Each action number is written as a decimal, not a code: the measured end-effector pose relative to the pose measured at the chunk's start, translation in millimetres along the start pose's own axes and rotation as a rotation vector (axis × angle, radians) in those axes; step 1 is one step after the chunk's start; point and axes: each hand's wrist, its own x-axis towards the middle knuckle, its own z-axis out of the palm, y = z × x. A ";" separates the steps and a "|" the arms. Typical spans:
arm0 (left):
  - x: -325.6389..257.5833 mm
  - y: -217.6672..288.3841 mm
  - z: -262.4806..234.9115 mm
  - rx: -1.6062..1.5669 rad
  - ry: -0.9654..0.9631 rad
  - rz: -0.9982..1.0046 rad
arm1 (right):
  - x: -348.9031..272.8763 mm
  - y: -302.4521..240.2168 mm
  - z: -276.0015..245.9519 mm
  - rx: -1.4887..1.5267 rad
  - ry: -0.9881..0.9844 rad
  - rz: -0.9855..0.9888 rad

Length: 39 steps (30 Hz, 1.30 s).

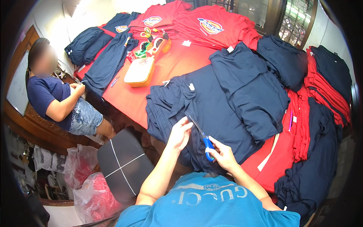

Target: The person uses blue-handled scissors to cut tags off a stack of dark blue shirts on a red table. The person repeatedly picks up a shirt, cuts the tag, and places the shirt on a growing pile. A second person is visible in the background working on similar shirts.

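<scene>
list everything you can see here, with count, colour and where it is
navy shirts: several stacks, dark blue, across the middle, right and far left of the table
red shirts: several, red with chest patches, far end and right edge
table: one, covered in red, centre
scissors: one pair, blue handles, in the right hand over the near navy shirt
yellow-handled scissors: one pair, far end
flat box: one, cream and yellow, left of centre
tape dispenser: one, orange, behind the box
plastic bags: two, clear with red contents, floor at left
chair: one, dark seat, lower left
seated person: one, navy top, left
left hand: on the navy shirt
right hand: gripping the blue scissors
</scene>
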 end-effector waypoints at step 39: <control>11.1 41.2 16.0 0.331 0.075 0.187 | 69.2 -4.1 -11.2 -0.126 -0.104 -0.248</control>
